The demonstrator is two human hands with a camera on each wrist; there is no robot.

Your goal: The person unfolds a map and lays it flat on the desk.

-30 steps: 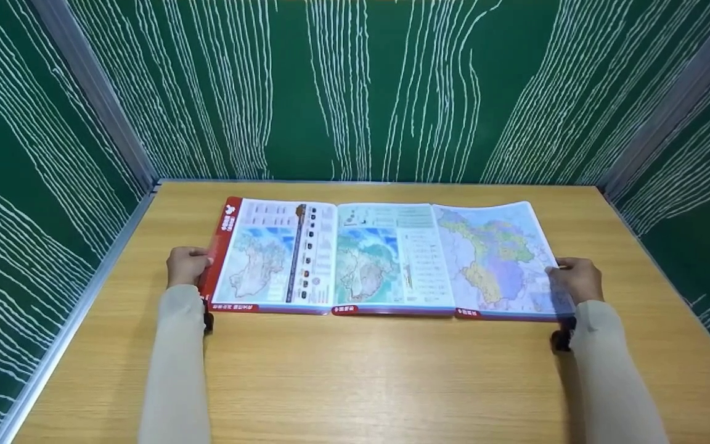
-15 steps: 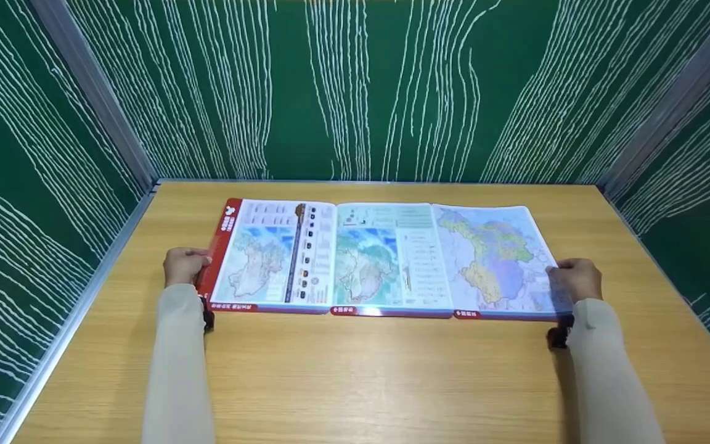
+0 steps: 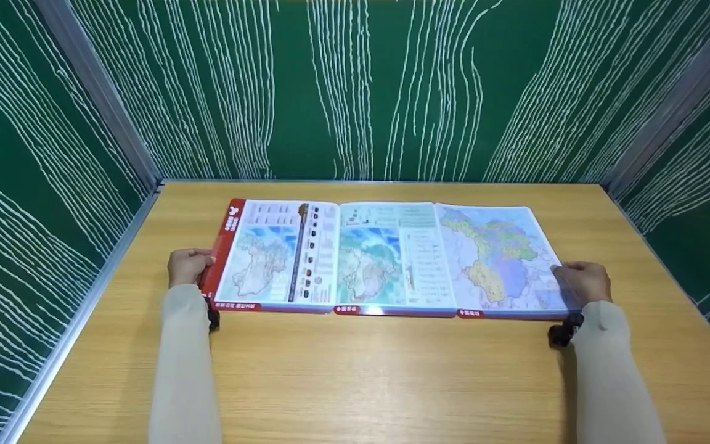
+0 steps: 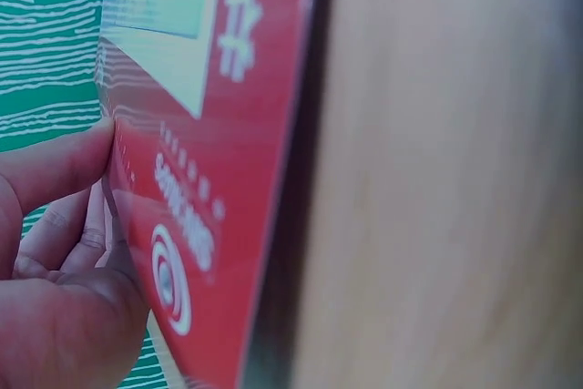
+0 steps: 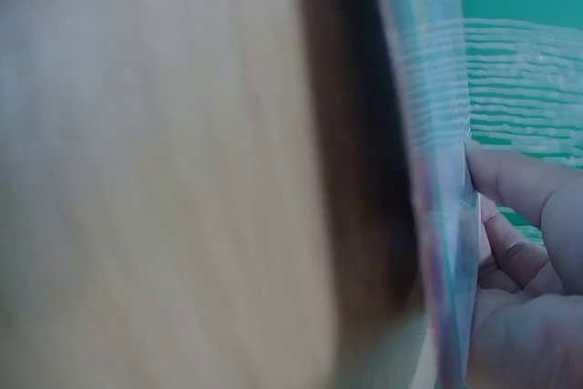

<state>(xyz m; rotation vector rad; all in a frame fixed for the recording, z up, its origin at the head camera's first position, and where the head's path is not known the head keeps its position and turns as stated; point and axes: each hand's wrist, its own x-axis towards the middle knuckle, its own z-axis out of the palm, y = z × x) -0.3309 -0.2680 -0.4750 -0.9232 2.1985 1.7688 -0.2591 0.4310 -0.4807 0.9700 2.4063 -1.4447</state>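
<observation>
A wide fold-out map sheet (image 3: 386, 256) with three printed panels is spread over the wooden table (image 3: 379, 382). My left hand (image 3: 187, 266) pinches its red left edge (image 4: 196, 198), thumb on top. My right hand (image 3: 583, 280) pinches the right edge (image 5: 437, 189) of the panel with the coloured map, which lies just above the tabletop. In the wrist views the fingers (image 4: 55, 252) and the thumb (image 5: 524, 193) clamp a glossy, thin sheet close to the wood.
Green walls with white wavy lines (image 3: 355, 86) close in the table at the back and both sides, with metal corner posts (image 3: 99, 98). Bare wood lies in front of the map, between my sleeves (image 3: 182, 370).
The right end of the map has come down closer to the table and the sheet lies flatter. Both hands keep their hold and have shifted slightly right.
</observation>
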